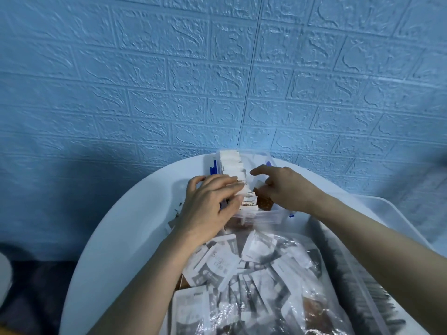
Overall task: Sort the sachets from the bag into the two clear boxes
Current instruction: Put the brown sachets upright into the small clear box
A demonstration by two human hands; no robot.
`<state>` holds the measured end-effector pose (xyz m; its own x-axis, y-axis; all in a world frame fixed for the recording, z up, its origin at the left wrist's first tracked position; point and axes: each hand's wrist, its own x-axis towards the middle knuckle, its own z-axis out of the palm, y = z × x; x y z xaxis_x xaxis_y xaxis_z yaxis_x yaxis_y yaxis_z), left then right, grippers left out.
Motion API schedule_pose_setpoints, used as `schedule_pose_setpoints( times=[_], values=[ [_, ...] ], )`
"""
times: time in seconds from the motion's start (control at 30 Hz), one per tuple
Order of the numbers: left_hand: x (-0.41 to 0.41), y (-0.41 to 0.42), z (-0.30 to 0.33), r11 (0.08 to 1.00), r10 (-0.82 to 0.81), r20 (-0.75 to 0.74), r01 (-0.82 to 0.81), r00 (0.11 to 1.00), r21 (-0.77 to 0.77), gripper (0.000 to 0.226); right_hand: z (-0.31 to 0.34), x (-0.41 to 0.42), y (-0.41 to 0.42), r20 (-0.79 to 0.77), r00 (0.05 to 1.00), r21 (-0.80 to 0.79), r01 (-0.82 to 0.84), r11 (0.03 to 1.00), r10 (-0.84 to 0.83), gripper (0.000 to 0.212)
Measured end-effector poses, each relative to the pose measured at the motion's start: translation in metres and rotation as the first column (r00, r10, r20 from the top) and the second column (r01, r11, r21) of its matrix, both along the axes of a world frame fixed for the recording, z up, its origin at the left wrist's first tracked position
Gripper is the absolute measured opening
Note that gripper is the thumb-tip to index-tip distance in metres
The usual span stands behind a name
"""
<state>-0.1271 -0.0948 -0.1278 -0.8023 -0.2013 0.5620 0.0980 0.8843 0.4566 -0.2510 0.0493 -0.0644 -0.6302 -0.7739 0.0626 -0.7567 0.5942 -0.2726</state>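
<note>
Inside the clear box (263,217), white sachets (235,174) stand upright, rowed toward the wall.

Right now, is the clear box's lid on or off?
Off. The clear box is open on top: white sachets stand upright in a row, and both hands reach inside.

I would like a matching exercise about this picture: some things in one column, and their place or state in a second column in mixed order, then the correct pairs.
Things:
1. white sachets
2. brown sachet
3. clear bag
4. left hand

Places or states:
A. lies nearest the camera, full of loose sachets
B. stand upright in a row in the clear box
C. under the right hand
D. rests on the row's left side

Pairs: 1-B, 2-C, 3-A, 4-D
</note>
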Motion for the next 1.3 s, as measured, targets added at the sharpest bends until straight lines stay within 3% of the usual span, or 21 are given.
schedule_pose_setpoints(
  times=[0.1,0.23,0.3,0.43,0.57,0.7,0.9,1.13,1.3],
  values=[
    [0.0,0.0,0.001,0.994,0.088,-0.066,-0.083,0.994,0.068,0.037,0.006,0.003,0.006,0.018,0.997,-0.021,0.076,0.997,-0.076,0.03],
    [0.003,-0.002,0.005,0.986,-0.159,-0.053,0.155,0.986,-0.064,0.029,0.001,0.014,0.001,0.158,0.987,-0.092,0.014,0.996,0.0,0.014],
    [0.005,-0.004,0.006,0.977,-0.186,-0.007,0.184,0.983,-0.111,0.035,-0.003,0.016,-0.002,0.153,0.988,-0.086,0.002,0.996,0.012,0.016],
    [0.008,-0.01,0.008,0.988,-0.118,-0.043,0.113,0.992,-0.101,0.042,0.001,0.008,0.001,0.063,0.997,-0.033,0.037,0.999,-0.035,0.02],
    [0.006,-0.009,0.006,0.981,-0.139,0.071,0.147,0.988,-0.126,0.052,0.008,-0.019,-0.003,-0.087,0.991,-0.063,0.101,0.993,-0.107,0.019],
    [0.005,-0.01,0.002,0.982,-0.127,0.072,0.135,0.989,-0.13,0.066,0.007,-0.051,-0.023,-0.13,0.987,-0.075,0.087,0.993,-0.096,0.016],
    [0.001,-0.012,-0.005,0.975,-0.138,0.164,0.164,0.977,-0.151,0.071,-0.003,-0.081,-0.053,-0.352,0.935,0.165,0.012,0.986,0.048,0.017],
    [0.0,-0.014,-0.006,0.976,-0.137,0.169,0.162,0.976,-0.148,0.07,-0.008,-0.102,-0.064,-0.408,0.893,0.239,-0.094,0.966,0.188,0.011],
    [0.001,-0.013,-0.006,0.977,-0.138,0.169,0.163,0.976,-0.139,0.07,0.0,-0.106,-0.066,-0.491,0.814,0.343,-0.147,0.928,0.31,0.022]
  ],
)
